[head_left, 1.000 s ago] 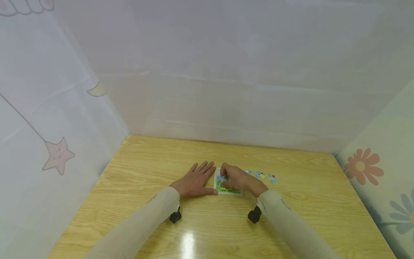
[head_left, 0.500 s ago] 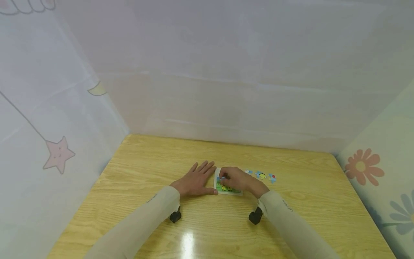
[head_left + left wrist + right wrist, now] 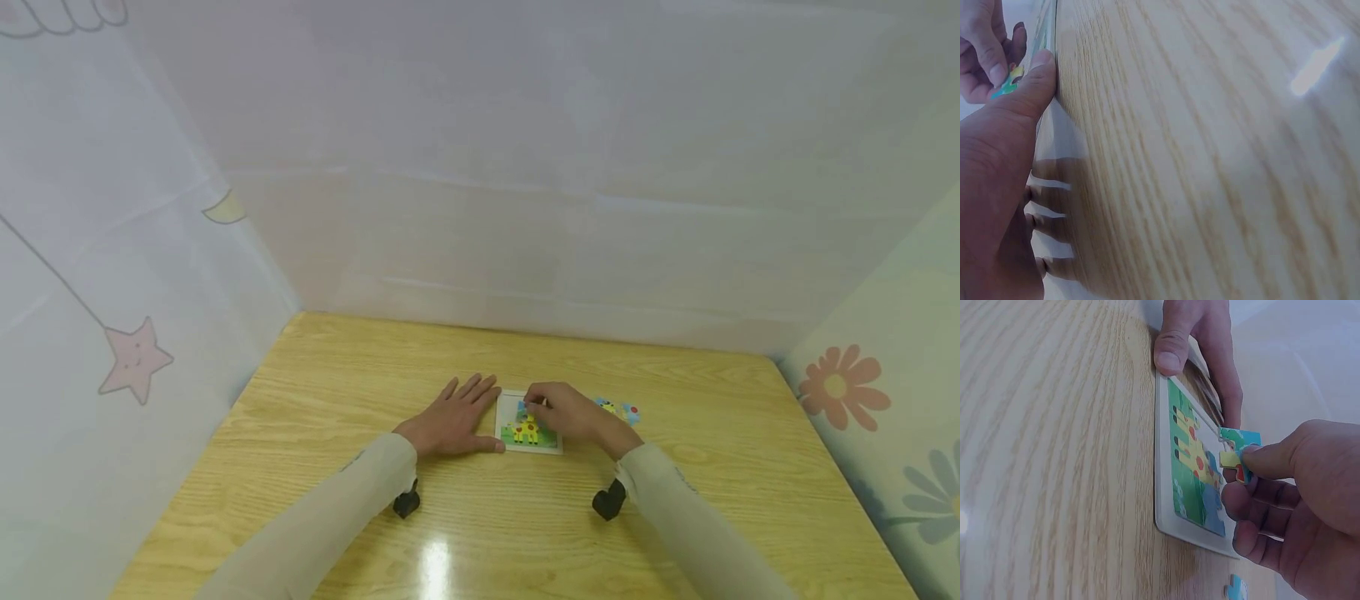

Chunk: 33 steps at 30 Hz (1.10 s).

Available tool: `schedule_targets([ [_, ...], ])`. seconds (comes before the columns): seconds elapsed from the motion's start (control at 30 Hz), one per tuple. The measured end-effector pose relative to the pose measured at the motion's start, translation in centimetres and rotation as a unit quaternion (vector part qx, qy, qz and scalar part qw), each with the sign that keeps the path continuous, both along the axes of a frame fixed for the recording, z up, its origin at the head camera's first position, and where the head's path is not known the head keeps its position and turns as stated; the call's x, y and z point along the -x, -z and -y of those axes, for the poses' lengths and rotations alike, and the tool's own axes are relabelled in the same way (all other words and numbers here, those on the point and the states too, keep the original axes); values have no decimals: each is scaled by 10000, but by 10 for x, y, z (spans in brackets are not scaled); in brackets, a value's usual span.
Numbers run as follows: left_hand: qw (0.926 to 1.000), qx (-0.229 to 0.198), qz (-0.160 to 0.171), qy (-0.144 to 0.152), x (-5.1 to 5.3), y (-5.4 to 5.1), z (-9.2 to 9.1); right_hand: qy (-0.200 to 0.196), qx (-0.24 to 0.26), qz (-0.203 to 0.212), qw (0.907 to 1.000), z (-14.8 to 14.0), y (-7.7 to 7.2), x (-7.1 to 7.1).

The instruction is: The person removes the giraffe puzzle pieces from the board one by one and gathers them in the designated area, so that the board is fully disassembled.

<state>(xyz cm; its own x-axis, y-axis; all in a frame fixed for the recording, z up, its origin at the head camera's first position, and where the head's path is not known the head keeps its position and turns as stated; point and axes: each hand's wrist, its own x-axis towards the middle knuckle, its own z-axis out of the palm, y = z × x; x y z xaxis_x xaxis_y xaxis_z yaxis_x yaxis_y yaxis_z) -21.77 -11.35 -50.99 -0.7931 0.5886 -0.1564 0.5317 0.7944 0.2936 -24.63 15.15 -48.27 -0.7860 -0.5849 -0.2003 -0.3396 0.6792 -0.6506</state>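
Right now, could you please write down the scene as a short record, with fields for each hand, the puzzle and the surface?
Left hand: palm down, fingers spread, thumb at the near left corner of the tray
Right hand: pinches a puzzle piece over the tray
Tray: white-rimmed, partly filled
Picture so far: yellow animal with red spots, on green
Loose pieces: right of the tray; exact count unclear
Surface: wood-grain table
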Motion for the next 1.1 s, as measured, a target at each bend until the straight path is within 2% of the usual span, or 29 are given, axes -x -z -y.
schedule_targets([
  [0.33,10000,-96,16,-18,-1,3,1,180,-65,-45,9998,-14,-2,0],
  [0.57,9999,-115,-55,-16,0,3,1,304,178,-86,9993,-24,-7,-3],
  [0.7,9999,-151,24,-7,0,1,1,331,253,-62,9991,-32,-8,-4],
  [1.1,9998,-213,68,4,-1,-1,0,455,77,-110,9989,-54,-5,-5],
])
